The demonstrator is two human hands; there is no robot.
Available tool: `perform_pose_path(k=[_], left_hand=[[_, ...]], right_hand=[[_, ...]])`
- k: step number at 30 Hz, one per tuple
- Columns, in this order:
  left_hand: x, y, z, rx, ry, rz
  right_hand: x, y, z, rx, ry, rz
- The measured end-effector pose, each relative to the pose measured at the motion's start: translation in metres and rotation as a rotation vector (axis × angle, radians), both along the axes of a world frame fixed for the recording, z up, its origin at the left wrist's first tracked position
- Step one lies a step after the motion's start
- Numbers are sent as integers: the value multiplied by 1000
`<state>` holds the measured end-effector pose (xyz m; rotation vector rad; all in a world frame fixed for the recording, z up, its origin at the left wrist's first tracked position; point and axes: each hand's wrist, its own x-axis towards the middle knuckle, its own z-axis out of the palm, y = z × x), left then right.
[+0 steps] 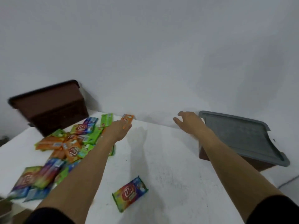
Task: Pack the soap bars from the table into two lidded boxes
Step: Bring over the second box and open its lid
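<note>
White surface [161, 159], head view: left hand [119, 129] nearer, covering near end of orange soap bar [128, 117] at far edge, long axis pointing away, grip unclear in blur; right hand [189, 122] spread, empty, at grey lid [239, 135] corner.

place: plain room, kind unclear | cues: bare white wall [145, 46], white table [161, 159]
</note>
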<state>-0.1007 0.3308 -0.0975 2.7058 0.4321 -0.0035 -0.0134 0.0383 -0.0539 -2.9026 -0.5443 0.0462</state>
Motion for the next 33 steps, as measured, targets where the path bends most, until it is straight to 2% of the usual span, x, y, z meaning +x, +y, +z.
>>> perform_pose_path(k=[7,15,21,25,28,33], left_hand=[[-36,159,16,69,-91,242],[-82,282,27,125,-234,498],[-98,325,26,63,-387,671],[-96,342,23,-3,-321,767],[-87,347,17,-75,-273,764],[-70,344,9,-311,-335,692]], right_hand=[[14,173,16,26,1,178],[30,336,18,76,59,345],[33,419,6,172,150,378],[33,454,2,240,200,367],[34,471,-1,336,258,340],[30,483,-9,593,468,286]])
